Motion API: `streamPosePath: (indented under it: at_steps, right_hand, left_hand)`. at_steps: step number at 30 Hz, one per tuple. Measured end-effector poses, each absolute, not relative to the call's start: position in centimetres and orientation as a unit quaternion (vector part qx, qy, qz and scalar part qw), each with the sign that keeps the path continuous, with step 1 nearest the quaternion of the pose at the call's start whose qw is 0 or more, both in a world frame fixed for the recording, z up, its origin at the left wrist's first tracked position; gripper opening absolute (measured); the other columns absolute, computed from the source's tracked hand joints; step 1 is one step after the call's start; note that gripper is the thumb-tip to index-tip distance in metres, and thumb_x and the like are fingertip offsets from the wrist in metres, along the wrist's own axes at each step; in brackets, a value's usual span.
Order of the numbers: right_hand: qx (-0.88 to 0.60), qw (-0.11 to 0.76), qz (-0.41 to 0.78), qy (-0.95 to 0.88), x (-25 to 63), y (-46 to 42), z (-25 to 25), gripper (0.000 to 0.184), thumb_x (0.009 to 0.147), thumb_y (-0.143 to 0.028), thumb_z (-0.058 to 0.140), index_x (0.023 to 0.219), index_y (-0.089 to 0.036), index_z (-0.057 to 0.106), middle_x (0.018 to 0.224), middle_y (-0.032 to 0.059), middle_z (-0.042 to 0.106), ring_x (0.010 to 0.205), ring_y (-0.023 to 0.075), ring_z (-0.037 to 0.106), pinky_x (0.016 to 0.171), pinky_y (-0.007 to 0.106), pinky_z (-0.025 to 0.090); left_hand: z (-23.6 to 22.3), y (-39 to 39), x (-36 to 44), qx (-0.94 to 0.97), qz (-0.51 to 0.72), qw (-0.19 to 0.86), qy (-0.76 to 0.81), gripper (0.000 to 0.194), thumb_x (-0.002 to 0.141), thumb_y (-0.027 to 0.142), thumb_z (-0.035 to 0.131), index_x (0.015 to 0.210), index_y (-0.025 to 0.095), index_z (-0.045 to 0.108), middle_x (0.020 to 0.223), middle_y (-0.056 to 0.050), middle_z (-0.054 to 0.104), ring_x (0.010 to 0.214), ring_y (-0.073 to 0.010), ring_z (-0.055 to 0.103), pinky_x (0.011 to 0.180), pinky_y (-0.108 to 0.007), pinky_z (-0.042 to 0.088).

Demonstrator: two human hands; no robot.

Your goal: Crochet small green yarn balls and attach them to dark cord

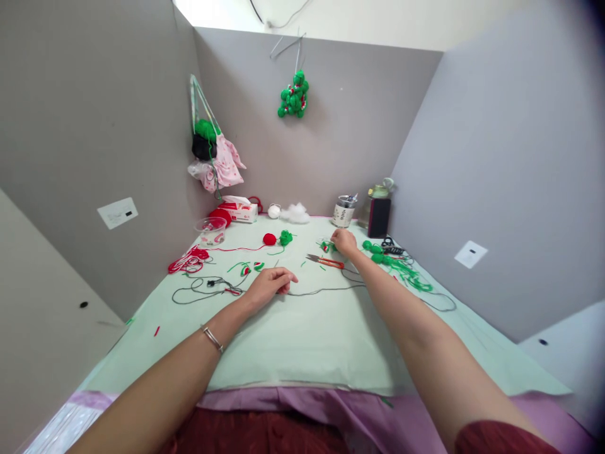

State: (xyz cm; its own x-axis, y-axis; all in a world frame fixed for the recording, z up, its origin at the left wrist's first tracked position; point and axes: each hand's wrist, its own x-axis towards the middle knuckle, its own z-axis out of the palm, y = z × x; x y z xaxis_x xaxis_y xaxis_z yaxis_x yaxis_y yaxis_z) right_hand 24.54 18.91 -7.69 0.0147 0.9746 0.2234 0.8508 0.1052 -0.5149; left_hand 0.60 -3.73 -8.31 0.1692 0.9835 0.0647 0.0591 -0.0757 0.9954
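My left hand [273, 287] rests low over the table, fingers curled and bunched; anything in them is hidden. Two small striped crochet pieces [246, 271] in green, white and red lie just to its left. Farther back, my right hand [345, 241] is closed with fingertips down at a small green, red and white crochet piece [325, 247]. Whether it grips that piece I cannot tell. Orange-handled thread snips [326, 261] lie between the hands, blades pointing left. A thin dark cord [326, 291] runs across the table between my arms.
Red yarn [189, 260], a clear tub [211, 232], a tissue box [240, 210] and white stuffing [295, 213] stand left and back. Red [269, 239] and green [286, 238] yarn balls lie mid-table. At right are green balls [377, 253], a pen tin [343, 212] and a dark phone [379, 217].
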Motion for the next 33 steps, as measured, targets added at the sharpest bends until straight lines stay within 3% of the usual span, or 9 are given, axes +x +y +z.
streamPosePath:
  at_steps: [6, 11, 16, 20, 23, 29, 33]
  right_hand:
    - [-0.636, 0.264, 0.120, -0.715, 24.6, 18.2, -6.2, 0.015, 0.086, -0.021, 0.060, 0.093, -0.018, 0.073, 0.082, 0.0040, 0.074, 0.072, 0.0137, 0.066, 0.072, 0.023, 0.045]
    - [-0.610, 0.257, 0.133, -0.738, 23.0, 16.0, -6.8, 0.003, 0.075, -0.014, 0.069, 0.074, -0.017, 0.069, 0.082, 0.0062, 0.073, 0.085, 0.0187, 0.066, 0.077, 0.025, 0.044]
    - [-0.591, 0.302, 0.179, -0.727, 21.9, 14.2, -7.2, 0.017, 0.070, -0.004, 0.064, 0.062, -0.016, 0.057, 0.089, 0.0117, 0.071, 0.100, 0.0238, 0.063, 0.085, 0.030, 0.044]
    - [-0.557, 0.346, 0.280, -0.701, 21.9, 13.5, -5.2, 0.018, 0.075, -0.015, 0.066, 0.063, -0.018, 0.053, 0.071, 0.0080, 0.067, 0.083, 0.0210, 0.065, 0.075, 0.030, 0.051]
    - [-0.495, 0.355, 0.391, -0.690, 21.3, 11.2, -4.1, 0.018, 0.077, -0.029, 0.070, 0.070, -0.017, 0.059, 0.070, 0.0065, 0.068, 0.068, 0.0161, 0.064, 0.067, 0.029, 0.054]
    - [-0.380, 0.314, 0.606, -0.625, 18.3, 4.1, -5.2, 0.037, 0.059, -0.042, 0.085, 0.075, -0.015, 0.066, 0.066, 0.0030, 0.067, 0.059, 0.0109, 0.061, 0.061, 0.026, 0.051]
    - [-0.369, 0.335, 0.634, -0.591, 17.3, 1.8, -5.6, 0.038, 0.057, -0.043, 0.086, 0.071, -0.015, 0.064, 0.064, 0.0001, 0.065, 0.060, 0.0107, 0.061, 0.058, 0.024, 0.048]
  left_hand:
    - [-8.6, -3.7, 0.6, 0.576, 0.458, 0.502, 0.454, 0.028, 0.080, 0.041, 0.063, 0.084, 0.015, 0.073, 0.063, 0.000, 0.059, 0.061, -0.0124, 0.053, 0.064, -0.025, 0.042]
    - [-8.7, -3.6, 0.6, 0.583, 0.458, 0.500, 0.448, 0.028, 0.081, 0.041, 0.063, 0.084, 0.014, 0.073, 0.063, 0.000, 0.059, 0.060, -0.0123, 0.053, 0.063, -0.025, 0.042]
    - [-8.3, -3.8, 0.7, 0.575, 0.459, 0.504, 0.453, 0.026, 0.080, 0.039, 0.064, 0.082, 0.015, 0.073, 0.063, 0.000, 0.058, 0.059, -0.0121, 0.053, 0.062, -0.025, 0.041]
    - [-8.2, -3.8, 0.6, 0.559, 0.468, 0.516, 0.449, 0.028, 0.079, 0.042, 0.066, 0.082, 0.015, 0.073, 0.064, 0.001, 0.057, 0.058, -0.0110, 0.053, 0.062, -0.025, 0.042]
    - [-8.2, -3.7, 0.7, 0.542, 0.476, 0.532, 0.443, 0.030, 0.078, 0.043, 0.069, 0.085, 0.014, 0.071, 0.066, 0.001, 0.058, 0.060, -0.0105, 0.054, 0.063, -0.025, 0.045]
    - [-8.5, -3.4, 0.6, 0.505, 0.537, 0.533, 0.415, 0.038, 0.077, 0.049, 0.073, 0.094, 0.016, 0.062, 0.088, -0.002, 0.063, 0.077, -0.0137, 0.062, 0.074, -0.030, 0.053]
    - [-8.4, -3.3, 0.3, 0.491, 0.536, 0.566, 0.390, 0.038, 0.073, 0.045, 0.078, 0.086, 0.016, 0.058, 0.083, 0.001, 0.062, 0.074, -0.0122, 0.062, 0.078, -0.031, 0.053]
